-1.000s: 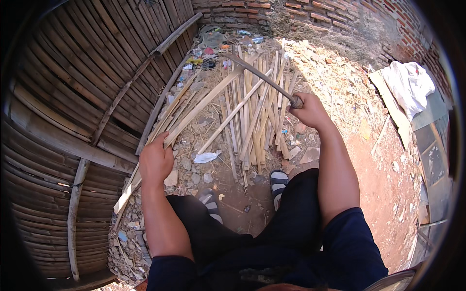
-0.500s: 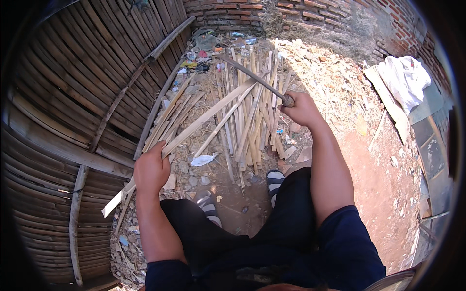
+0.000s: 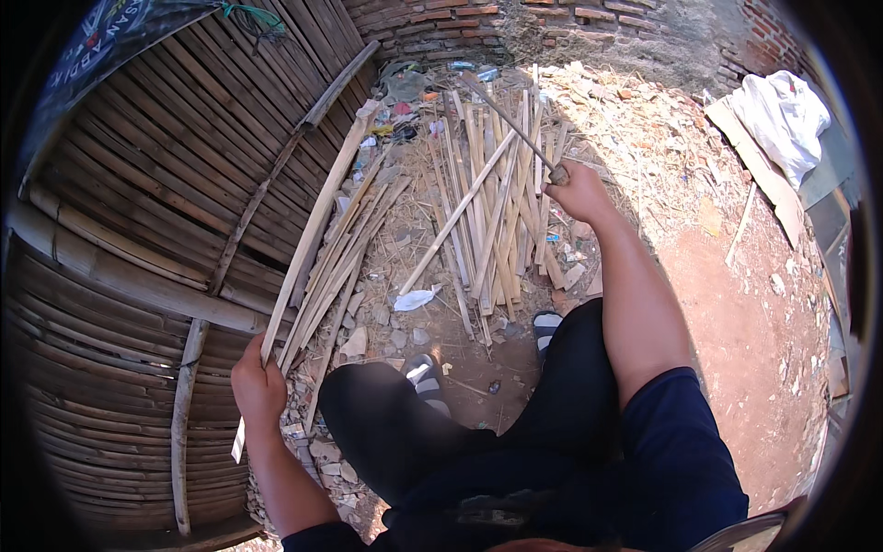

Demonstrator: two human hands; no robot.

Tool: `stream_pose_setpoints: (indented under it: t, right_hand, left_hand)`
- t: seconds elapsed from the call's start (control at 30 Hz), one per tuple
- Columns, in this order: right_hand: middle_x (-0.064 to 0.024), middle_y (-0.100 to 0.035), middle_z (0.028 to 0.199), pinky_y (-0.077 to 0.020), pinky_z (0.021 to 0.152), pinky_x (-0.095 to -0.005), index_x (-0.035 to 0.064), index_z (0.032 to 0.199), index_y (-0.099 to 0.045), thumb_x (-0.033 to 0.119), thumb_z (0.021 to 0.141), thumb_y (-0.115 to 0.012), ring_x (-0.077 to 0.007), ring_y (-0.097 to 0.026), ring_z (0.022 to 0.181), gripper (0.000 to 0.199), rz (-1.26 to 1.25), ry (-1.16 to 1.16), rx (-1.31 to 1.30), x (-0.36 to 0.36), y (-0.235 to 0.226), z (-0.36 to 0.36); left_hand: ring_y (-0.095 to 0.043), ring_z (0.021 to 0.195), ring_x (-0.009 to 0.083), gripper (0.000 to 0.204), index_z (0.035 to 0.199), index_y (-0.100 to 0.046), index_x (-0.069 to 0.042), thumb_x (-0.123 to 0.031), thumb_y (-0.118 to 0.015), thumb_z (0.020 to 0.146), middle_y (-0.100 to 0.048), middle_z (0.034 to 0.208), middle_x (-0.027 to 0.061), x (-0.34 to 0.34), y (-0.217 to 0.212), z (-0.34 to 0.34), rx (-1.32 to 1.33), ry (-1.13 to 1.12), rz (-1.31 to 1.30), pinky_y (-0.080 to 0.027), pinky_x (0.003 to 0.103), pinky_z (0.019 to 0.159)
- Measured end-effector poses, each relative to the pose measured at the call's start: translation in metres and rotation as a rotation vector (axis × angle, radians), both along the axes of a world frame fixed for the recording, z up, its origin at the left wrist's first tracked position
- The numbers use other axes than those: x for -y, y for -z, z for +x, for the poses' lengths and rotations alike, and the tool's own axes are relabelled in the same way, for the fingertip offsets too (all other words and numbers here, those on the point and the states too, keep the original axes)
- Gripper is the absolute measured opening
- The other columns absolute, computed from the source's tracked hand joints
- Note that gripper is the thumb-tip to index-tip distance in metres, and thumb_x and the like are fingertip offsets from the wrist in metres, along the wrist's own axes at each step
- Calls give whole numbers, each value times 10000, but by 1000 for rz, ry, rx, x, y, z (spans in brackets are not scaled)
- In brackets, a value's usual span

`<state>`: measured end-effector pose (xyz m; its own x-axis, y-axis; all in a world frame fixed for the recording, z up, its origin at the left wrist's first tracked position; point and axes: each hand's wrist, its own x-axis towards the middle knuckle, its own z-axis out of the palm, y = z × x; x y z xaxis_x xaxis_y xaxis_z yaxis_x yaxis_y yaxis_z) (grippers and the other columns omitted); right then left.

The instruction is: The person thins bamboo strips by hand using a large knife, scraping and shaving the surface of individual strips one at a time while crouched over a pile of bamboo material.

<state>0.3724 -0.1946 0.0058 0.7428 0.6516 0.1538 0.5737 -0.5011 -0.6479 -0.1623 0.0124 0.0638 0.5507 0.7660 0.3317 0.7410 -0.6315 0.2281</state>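
pale slat (image 3: 322,216) swung leftward, long, straight, narrow; hands holding: left hand (image 3: 259,385) slat, right hand (image 3: 579,191) dark blade (image 3: 512,126)

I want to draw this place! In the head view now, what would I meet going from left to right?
Upright pole, left hand holding a pale strip, white scrap, long thin tool, right hand gripping its handle, crumpled white sheet.

A brick wall (image 3: 437,29) backs partly sunlit ground (image 3: 727,308).
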Motion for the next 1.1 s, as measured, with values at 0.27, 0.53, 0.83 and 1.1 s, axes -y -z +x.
stream_pose_setpoints:
  t: [0.27,0.53,0.83,1.1]
  right_hand:
    - [-219,-756,1002,-561,863,-485,51,1165,-748,293,874,-806,-406,-725,952,383,167,-260,-45,-8,-29,-54]
    - [-174,-742,910,-578,817,-530,120,1077,-734,272,842,-794,-399,-727,930,286,-160,-606,284,-21,-45,-108]
    - [-195,-749,947,-563,829,-514,97,1065,-746,311,856,-812,-420,-716,926,306,-38,-134,7,-1,-30,-24]
    - [-199,-738,943,-547,822,-512,71,1017,-734,334,848,-834,-409,-706,939,328,-239,-403,64,-8,-20,-30]
  left_hand:
    - [-697,933,486,396,1247,-724,-37,-51,-614,867,-731,971,284,13,1,-5,-60,-59,4,-540,555,849]
    - [-705,911,472,406,1245,-730,-61,-70,-619,854,-728,911,267,19,13,32,-52,5,-24,-546,563,841]
    - [-693,972,490,326,1209,-750,-66,-154,-602,933,-731,978,287,-21,18,136,-55,122,-173,-541,557,866]
    - [-677,943,504,294,1203,-739,-48,-175,-624,965,-709,945,287,-10,43,158,-9,121,-291,-540,496,819]
